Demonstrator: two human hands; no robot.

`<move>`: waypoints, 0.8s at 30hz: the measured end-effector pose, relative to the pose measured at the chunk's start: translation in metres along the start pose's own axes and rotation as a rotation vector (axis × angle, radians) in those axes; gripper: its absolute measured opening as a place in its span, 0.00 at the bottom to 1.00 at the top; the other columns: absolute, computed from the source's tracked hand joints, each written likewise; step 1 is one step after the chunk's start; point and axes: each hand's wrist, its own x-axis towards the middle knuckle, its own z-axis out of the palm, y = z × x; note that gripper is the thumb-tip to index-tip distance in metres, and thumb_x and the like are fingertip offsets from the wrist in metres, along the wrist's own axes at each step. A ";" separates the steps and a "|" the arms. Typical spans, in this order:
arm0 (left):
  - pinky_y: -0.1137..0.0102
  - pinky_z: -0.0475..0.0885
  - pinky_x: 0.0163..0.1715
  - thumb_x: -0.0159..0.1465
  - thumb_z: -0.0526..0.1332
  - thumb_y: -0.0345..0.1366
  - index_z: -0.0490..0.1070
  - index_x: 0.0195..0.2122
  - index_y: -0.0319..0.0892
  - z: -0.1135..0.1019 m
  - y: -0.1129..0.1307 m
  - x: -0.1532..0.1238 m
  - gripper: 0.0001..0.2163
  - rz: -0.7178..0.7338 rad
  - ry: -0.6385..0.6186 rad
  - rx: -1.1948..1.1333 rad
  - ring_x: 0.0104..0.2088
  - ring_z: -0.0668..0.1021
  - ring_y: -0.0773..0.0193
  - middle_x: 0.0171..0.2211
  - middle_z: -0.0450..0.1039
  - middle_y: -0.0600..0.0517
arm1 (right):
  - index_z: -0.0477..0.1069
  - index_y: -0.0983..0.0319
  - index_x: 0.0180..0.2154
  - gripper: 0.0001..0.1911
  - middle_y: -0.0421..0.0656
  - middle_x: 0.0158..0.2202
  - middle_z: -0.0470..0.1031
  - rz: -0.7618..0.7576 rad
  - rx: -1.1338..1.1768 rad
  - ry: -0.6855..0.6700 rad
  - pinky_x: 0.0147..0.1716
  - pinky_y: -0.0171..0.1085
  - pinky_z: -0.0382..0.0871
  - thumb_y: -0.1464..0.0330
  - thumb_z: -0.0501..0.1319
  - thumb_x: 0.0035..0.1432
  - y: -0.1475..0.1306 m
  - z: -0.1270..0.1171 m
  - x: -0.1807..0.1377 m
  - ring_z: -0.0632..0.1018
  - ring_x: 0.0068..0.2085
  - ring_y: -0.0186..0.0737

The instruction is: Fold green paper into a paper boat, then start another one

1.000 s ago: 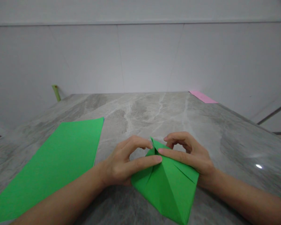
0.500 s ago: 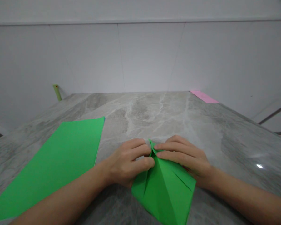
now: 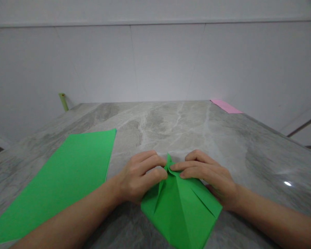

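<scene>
A folded piece of green paper (image 3: 181,211) lies at the front middle of the table, creased down its centre, with folded flaps at both sides and a narrow point at its far end. My left hand (image 3: 142,176) pinches its left edge near that point between thumb and bent fingers. On the other side my right hand (image 3: 209,176) grips the right flap, fingers laid over the top close to the point; its thumb is hidden. The paper's near corner runs out of view at the bottom.
Large green sheets (image 3: 67,173) lie to the left, partly under my left forearm. A pink paper (image 3: 226,106) rests at the far right corner of the grey marbled table (image 3: 155,131). Behind stands a white wall (image 3: 155,62), with a yellow-green strip (image 3: 63,102) at the far left.
The folded green paper has spread wider, its sides moving outward and the far point showing more. My left fingers have shifted slightly left, and my right fingers slightly right.
</scene>
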 end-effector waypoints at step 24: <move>0.69 0.60 0.23 0.71 0.51 0.35 0.69 0.38 0.39 0.007 -0.001 -0.002 0.09 -0.038 -0.048 -0.038 0.23 0.62 0.65 0.23 0.57 0.55 | 0.66 0.58 0.49 0.13 0.45 0.50 0.77 0.138 -0.024 -0.035 0.38 0.39 0.72 0.74 0.57 0.62 0.004 -0.002 -0.006 0.72 0.40 0.40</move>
